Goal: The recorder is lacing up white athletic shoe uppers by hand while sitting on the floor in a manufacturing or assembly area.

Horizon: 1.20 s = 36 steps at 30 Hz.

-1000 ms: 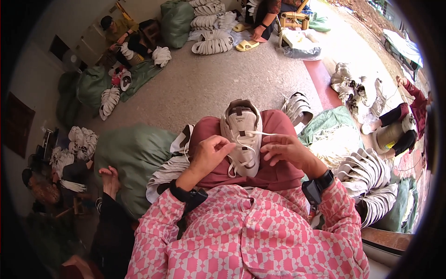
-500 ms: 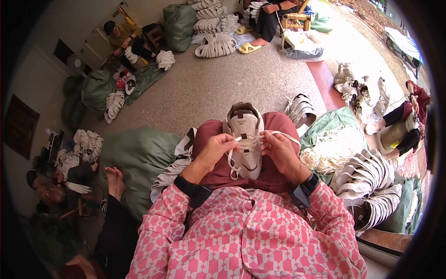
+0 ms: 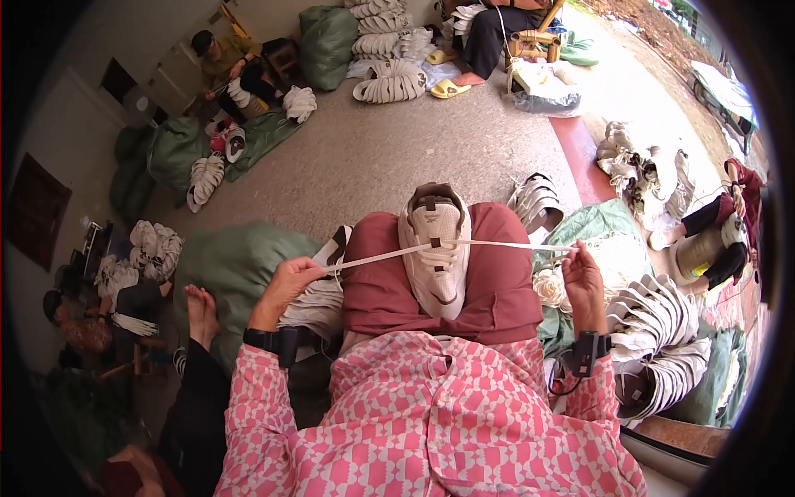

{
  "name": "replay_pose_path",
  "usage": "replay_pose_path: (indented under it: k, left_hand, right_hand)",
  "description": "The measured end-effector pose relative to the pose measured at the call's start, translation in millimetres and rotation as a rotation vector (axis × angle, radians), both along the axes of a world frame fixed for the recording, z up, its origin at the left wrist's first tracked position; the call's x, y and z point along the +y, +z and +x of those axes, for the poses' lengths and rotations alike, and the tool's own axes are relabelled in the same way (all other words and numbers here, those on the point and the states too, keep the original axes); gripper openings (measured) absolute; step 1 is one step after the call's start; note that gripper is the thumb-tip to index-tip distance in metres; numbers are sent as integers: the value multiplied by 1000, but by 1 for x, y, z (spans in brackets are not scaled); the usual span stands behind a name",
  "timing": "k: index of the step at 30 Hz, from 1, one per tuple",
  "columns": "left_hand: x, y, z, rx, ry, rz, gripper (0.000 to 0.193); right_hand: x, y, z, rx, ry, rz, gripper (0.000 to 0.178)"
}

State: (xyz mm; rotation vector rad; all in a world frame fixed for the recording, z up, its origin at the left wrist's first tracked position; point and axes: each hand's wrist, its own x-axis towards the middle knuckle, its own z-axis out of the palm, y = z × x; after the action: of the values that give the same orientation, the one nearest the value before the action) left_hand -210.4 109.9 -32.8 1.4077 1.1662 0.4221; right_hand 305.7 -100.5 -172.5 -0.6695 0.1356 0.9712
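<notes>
A cream shoe upper with a brown tongue tab lies on my lap between my thighs, its toe toward me. White shoelace passes through it, with one end drawn out straight to each side. Well left of the shoe, my left hand pinches the left end of the lace. My right hand pinches the other end, out to the right above a heap of coiled laces. Both stretches of lace look taut and nearly level. Lower down the upper, more lace crosses in short rows.
Stacked shoe uppers stand at my right, and another stack lies past my right knee. A full green sack fills my left side, near another person's bare foot. Other people sit farther off among sacks and uppers.
My hands have moved apart from above the shoe, left and right, pulling the lace ends out straight. The loose loop hanging over the shoe's left side is gone.
</notes>
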Motion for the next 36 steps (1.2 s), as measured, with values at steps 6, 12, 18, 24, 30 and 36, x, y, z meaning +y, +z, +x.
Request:
replay_pose_path:
  k: [6,12,18,24,30,36]
  left_hand:
    - [-5,-21,-67,266,160,140,18]
    - [-3,-9,6,466,-230,1143,15]
    - [-17,28,155,-82,-490,1070,9]
    - [8,-3,213,-91,-600,878,5]
    - [17,-13,225,-72,-549,520,6]
    - [21,-20,226,10,-604,515,7]
  right_hand:
    - [-74,-35,76,-28,-236,-94,20]
    - [-81,-38,81,-24,-282,-337,18]
    - [-12,7,40,-319,117,-151,13]
    - [75,87,-72,-1569,407,-197,15]
    - [104,79,-96,-2131,474,81,12]
    - [109,78,-94,-2067,612,195,11]
